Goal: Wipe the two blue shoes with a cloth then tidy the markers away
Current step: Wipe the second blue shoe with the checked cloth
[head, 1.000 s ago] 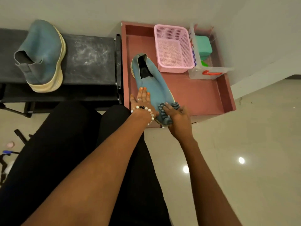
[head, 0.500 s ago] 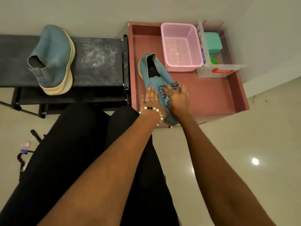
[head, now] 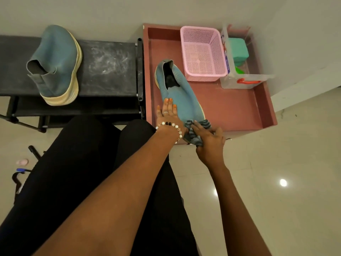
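Head view: the red tray holds a blue shoe, an empty pink basket and a clear box; the left hand lies flat on the shoe, the right hand grips the cloth at its toe.

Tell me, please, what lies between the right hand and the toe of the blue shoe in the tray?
In the head view, a striped cloth lies under the right hand, against the toe of the blue shoe.

We see both bare forearms reaching forward over the lap. Our left hand lies flat, fingers straight and together, palm down, a beaded bracelet on its wrist. Our right hand sits just beside it, fingers seemingly curled in a grip, knuckles up.
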Action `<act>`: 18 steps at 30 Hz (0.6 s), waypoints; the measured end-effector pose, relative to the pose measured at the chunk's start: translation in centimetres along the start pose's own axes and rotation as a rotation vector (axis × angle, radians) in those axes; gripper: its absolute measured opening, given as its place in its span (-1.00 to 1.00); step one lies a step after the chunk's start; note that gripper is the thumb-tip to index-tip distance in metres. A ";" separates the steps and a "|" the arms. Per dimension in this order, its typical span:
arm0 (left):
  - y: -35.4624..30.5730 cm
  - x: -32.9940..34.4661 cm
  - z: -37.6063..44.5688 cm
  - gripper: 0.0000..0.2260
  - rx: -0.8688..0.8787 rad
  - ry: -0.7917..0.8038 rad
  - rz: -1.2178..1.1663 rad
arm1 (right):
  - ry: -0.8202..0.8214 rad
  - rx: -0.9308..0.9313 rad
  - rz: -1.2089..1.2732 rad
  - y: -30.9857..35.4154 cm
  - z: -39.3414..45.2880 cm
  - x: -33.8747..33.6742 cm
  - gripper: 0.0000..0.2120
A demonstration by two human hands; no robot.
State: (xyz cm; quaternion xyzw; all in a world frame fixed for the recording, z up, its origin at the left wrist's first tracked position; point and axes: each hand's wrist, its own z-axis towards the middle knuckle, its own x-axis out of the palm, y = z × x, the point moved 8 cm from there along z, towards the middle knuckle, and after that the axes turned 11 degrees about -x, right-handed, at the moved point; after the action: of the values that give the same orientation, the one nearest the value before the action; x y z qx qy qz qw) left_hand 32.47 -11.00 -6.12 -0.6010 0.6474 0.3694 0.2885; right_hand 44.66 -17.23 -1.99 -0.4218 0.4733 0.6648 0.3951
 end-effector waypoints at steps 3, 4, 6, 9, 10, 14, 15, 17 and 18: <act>-0.1 -0.1 -0.1 -0.33 0.015 0.010 0.002 | 0.159 0.161 0.037 -0.3 0.4 1.3 -0.47; -0.1 -0.1 0.0 -0.37 0.016 0.012 -0.007 | 0.223 0.184 0.027 -0.4 1.2 1.9 -0.50; -0.1 -0.2 0.2 -0.42 0.021 0.015 -0.029 | 0.348 0.150 -0.047 -0.5 3.5 3.2 -0.44; -0.3 -0.1 0.2 -0.36 0.028 0.028 -0.057 | 0.374 0.015 -0.139 -0.4 7.4 5.0 -0.41; -0.3 0.1 0.3 -0.33 0.026 0.034 -0.069 | 0.344 -0.014 -0.158 -0.3 8.9 5.2 -0.44; -0.2 0.3 0.7 -0.22 0.034 0.062 -0.105 | 0.289 -0.131 -0.224 0.9 14.5 6.1 -0.50; -0.2 0.4 0.6 -0.19 0.034 0.072 -0.124 | 0.302 -0.150 -0.241 1.1 15.4 6.3 -0.51; -0.2 0.2 0.5 -0.16 0.034 0.077 -0.129 | 0.323 -0.149 -0.241 0.8 16.0 6.7 -0.49; -0.2 0.2 0.4 -0.16 0.034 0.077 -0.123 | 0.327 -0.162 -0.229 0.7 15.6 6.8 -0.46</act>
State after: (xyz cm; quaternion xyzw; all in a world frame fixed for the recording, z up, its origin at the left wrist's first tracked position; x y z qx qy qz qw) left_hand 32.61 -10.80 -6.49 -0.6485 0.6259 0.3164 0.2960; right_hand 38.83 -1.47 -5.10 -0.6055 0.4252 0.5742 0.3506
